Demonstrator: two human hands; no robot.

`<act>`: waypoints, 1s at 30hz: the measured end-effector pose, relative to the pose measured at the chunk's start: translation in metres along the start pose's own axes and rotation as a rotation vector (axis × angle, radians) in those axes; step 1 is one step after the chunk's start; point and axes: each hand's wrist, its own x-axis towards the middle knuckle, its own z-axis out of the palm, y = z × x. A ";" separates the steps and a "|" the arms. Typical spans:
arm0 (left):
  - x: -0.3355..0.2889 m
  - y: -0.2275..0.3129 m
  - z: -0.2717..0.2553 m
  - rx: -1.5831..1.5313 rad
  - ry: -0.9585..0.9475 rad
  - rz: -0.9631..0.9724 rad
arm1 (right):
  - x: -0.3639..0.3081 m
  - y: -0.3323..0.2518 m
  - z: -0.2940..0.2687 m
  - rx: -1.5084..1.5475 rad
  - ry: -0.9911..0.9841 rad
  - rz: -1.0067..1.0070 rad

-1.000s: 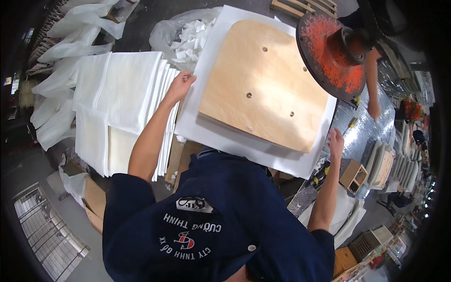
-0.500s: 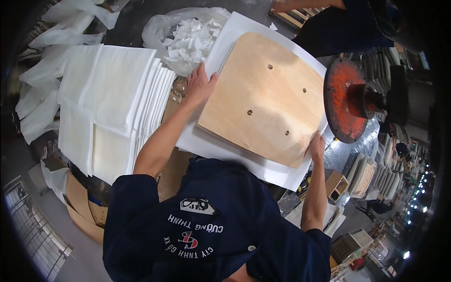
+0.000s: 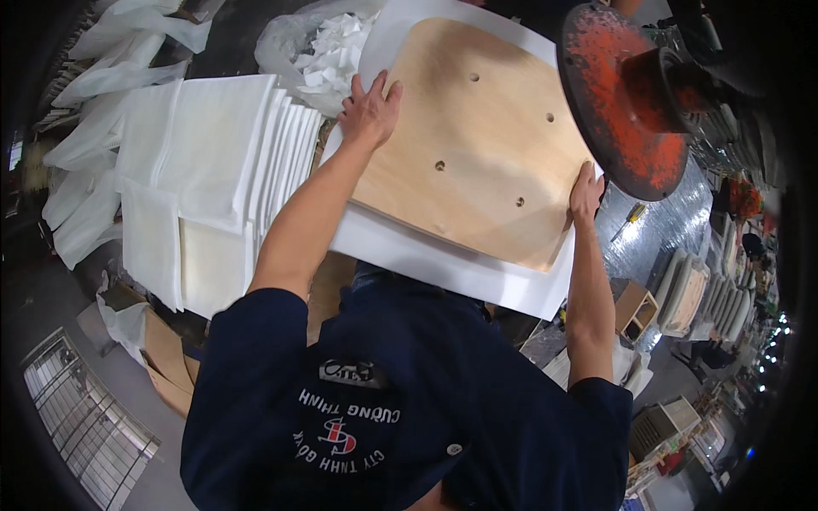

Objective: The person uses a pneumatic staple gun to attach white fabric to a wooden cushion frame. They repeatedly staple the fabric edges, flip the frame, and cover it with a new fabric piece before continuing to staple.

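Note:
A pale plywood board [image 3: 477, 145] with rounded corners and several drilled holes lies over a larger white foam sheet [image 3: 443, 266], whose margin sticks out around it. At the left edge, my left hand [image 3: 371, 112] grips the board, its thumb against the wood and its fingers a little apart over the sheet. My right hand [image 3: 585, 196] is closed on the opposite edge, fingers partly hidden around the side. What supports the board and sheet from beneath cannot be seen.
A worn red disc [image 3: 618, 102] on a dark shaft stands close by my right hand. To the left is a stack of white foam sheets [image 3: 213, 153]. Behind it sits a clear bag of white scraps [image 3: 328, 51]. A screwdriver [image 3: 629, 221] lies on a shiny surface at right.
The board and foam sheet have shifted farther from me, both hands moving with them. The red disc also appears higher in the picture, and the view has shifted slightly.

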 end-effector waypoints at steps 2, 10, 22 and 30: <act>-0.006 0.002 0.001 0.015 -0.005 0.003 | 0.002 0.005 0.000 -0.087 -0.002 0.026; 0.000 -0.015 0.010 0.059 -0.111 -0.076 | 0.020 0.027 0.002 -0.261 0.021 -0.517; 0.008 -0.006 0.011 0.063 -0.057 0.030 | -0.012 0.026 -0.003 -0.152 0.019 -0.322; 0.012 -0.003 0.012 0.092 -0.019 0.076 | -0.035 0.008 -0.011 -0.038 -0.028 -0.071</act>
